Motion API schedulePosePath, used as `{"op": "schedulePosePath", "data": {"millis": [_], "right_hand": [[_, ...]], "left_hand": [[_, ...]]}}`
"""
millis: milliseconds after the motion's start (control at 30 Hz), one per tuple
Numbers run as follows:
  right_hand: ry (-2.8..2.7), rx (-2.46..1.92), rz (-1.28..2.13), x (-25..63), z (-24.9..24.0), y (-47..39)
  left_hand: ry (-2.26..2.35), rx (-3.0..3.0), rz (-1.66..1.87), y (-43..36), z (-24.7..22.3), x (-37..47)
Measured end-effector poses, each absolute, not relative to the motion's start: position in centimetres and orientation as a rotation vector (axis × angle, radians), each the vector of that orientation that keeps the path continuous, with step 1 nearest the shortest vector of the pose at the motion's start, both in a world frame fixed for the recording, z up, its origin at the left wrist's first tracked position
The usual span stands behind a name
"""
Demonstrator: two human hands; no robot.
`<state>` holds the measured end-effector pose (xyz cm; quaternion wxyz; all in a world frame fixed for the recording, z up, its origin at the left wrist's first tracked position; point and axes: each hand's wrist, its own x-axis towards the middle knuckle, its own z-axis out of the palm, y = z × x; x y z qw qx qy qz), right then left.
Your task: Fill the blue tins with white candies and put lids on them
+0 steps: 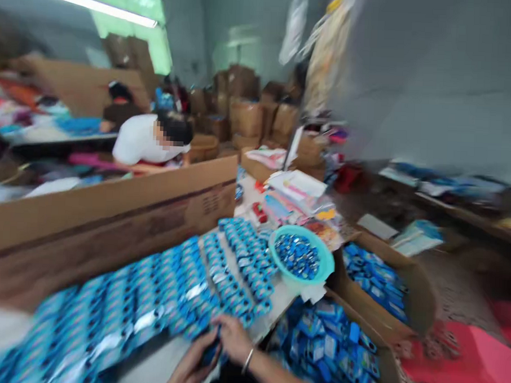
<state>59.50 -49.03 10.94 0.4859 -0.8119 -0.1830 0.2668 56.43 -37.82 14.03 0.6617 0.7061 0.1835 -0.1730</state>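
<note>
My left hand [195, 363] and my right hand [234, 338] meet at the table's near edge, fingers curled around a small blue piece [209, 353]. Fingers and blur hide most of it, so its exact kind cannot be made out. A band circles my right wrist. Just beyond my hands, long rows of small light-blue boxy pieces [158, 280] with dark round spots cover the table [157, 362]. A turquoise basin [329, 262] full of small shiny blue parts stands to the right of the rows.
A tall cardboard panel [110, 219] borders the rows' far side. Cardboard boxes [422, 303] of blue packs stand right of the table, near a red plastic stool [451, 358]. Printed sheets and bags [298, 193] lie behind the basin. Another person [139, 138] bends beyond the panel.
</note>
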Motion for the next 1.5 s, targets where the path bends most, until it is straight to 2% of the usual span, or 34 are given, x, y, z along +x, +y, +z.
{"op": "schedulePosePath", "data": {"millis": [100,300,400,567,767,933,1133,1300,1500], "right_hand": [[-0.471,-2.108,0.692,59.5,12.6,-51.4],[-0.689,-2.278,0.790,62.0,10.6,-52.8],[-0.631,-2.479,0.763,65.1,10.2,-51.0],[-0.732,-2.830,0.970,69.4,9.9,-46.4],[-0.798,-2.950,1.124,70.9,9.4,-44.1],[-0.810,-2.965,1.165,71.2,8.9,-43.5],[-0.742,-2.947,1.057,70.7,9.4,-44.1],[-0.566,-2.873,0.836,69.6,9.7,-48.4],[-0.209,-2.626,0.677,67.1,7.8,-55.7]], "left_hand": [[0.638,1.321,-0.527,-37.7,12.9,53.2],[0.905,0.903,-0.546,-37.7,11.2,53.0],[0.939,0.839,-0.441,-36.2,11.5,52.8],[1.010,0.722,-0.311,-33.2,11.8,51.4],[0.993,0.644,-0.293,-32.4,11.0,50.4],[0.982,0.898,-0.341,-33.0,10.5,51.3],[0.923,1.236,-0.359,-35.4,9.7,54.2],[0.888,1.462,-0.408,-36.8,9.5,56.3],[0.831,1.890,-0.398,-37.7,9.8,59.2]]}}
